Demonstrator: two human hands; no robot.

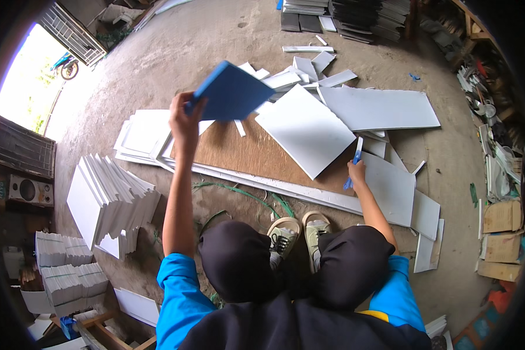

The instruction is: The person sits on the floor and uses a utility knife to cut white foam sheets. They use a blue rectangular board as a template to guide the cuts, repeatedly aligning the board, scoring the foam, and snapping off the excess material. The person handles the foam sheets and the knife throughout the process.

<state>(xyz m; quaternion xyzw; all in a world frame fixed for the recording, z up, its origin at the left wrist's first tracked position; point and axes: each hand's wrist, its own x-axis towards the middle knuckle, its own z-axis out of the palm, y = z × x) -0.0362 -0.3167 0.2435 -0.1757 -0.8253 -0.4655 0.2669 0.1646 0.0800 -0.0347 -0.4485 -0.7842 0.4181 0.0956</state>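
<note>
My left hand [184, 119] is raised at the left, its fingers closed on the edge of a flat blue square panel [230, 92]. The panel is tilted above a brown wooden board [245, 154] on the floor. In my right hand [357, 171] is a utility knife [349, 184] with a blue handle, its pale tip pointing away from me. Just left of the knife, a white foam sheet [306, 131] lies slantwise, partly over the wooden board. Another white sheet [385, 184] lies beneath my right forearm.
White offcuts [289, 79] are heaped beyond the board, beside a long white sheet [385, 109]. Stacked white panels [108, 201] stand at the left, bundled ones [70, 286] nearer. Black and white stacks [356, 17] rise at the far side. Cardboard [501, 233] and clutter line the right.
</note>
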